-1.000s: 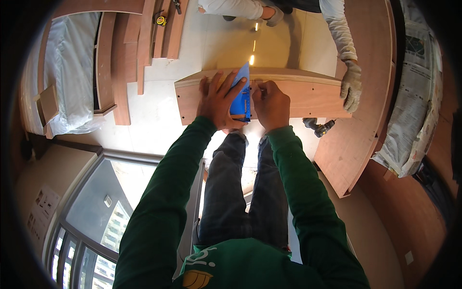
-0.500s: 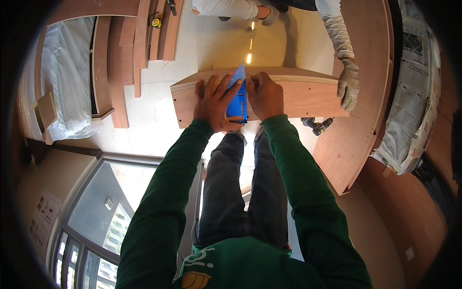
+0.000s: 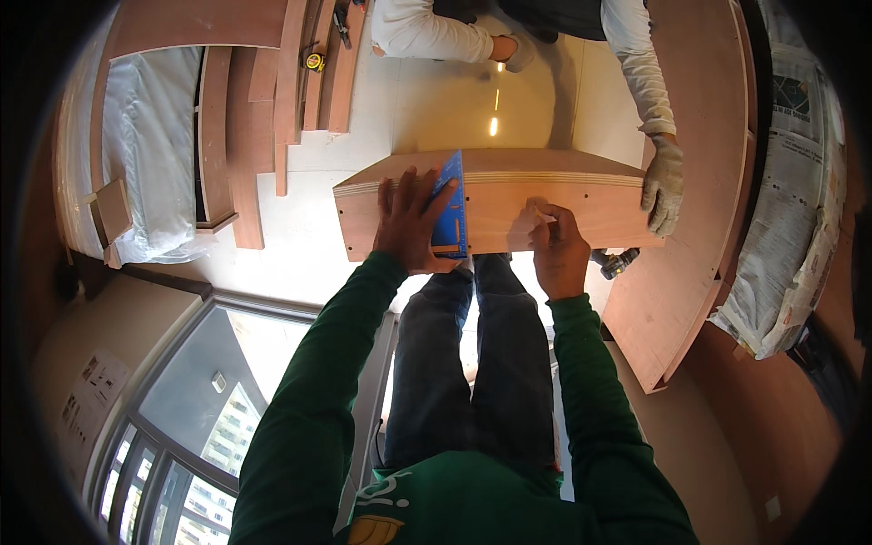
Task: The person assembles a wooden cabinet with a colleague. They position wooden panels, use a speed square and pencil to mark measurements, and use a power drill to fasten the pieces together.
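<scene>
A long plywood panel (image 3: 545,204) is standing on edge across the middle of the view, its pale layered top edge running from left to right over the light floor (image 3: 309,245). More reddish boards (image 3: 263,100) are lying stacked on the floor to the left, beside a white-wrapped bundle (image 3: 150,154), and a broad sheet of the same wood (image 3: 699,218) is leaning at the right, with newspaper (image 3: 790,182) spread beyond it.

A co-worker in white sleeves is standing across the panel, and that person's gloved hand (image 3: 663,186) is gripping the panel's right end.

The person in green sleeves is pressing the left hand (image 3: 409,222) against the panel's near face, fingers spread and flat, pinning a blue square (image 3: 450,209) that is lying upright against the wood and reaching up to the top edge. The right hand (image 3: 559,250) is resting on the face further right, well apart from the square, with fingers curled and pinched around what is probably a pencil (image 3: 536,211), its tip touching the wood; the tool is too small to tell for sure.

A dark power tool (image 3: 618,263) is lying on the floor just beyond the right hand, and a small yellow tape measure (image 3: 314,62) is sitting on the boards at upper left.
</scene>
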A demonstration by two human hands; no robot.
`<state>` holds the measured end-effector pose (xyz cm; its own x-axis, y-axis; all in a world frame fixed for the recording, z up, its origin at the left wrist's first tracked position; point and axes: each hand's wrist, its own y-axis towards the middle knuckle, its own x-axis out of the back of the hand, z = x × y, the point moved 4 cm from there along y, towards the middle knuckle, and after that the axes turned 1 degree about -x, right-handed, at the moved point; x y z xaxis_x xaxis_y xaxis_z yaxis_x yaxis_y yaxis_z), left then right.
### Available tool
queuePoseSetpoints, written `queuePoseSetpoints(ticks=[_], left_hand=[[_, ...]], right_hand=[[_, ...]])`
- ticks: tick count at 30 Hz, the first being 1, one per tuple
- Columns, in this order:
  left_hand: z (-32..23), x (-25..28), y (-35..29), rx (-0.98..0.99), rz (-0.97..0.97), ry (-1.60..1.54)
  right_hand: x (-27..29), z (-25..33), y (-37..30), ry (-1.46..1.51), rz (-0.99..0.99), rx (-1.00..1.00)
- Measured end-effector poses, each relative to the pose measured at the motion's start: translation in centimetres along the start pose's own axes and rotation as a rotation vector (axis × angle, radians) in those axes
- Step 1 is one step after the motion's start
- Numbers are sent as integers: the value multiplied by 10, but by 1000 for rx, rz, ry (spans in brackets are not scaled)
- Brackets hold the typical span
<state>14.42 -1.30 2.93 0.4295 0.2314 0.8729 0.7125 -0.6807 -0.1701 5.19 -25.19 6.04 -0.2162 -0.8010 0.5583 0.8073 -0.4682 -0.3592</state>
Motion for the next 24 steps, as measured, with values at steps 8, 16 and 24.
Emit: queuePoseSetpoints(ticks=[8, 16, 24], left_hand=[[12, 22, 30, -14, 183, -13], [45, 20, 89, 182, 607, -398], [87, -8, 115, 352, 982, -639]], right_hand=[[16, 6, 47, 114, 52, 60], [24, -2, 75, 72, 60, 135], [15, 9, 84, 22, 7, 10]])
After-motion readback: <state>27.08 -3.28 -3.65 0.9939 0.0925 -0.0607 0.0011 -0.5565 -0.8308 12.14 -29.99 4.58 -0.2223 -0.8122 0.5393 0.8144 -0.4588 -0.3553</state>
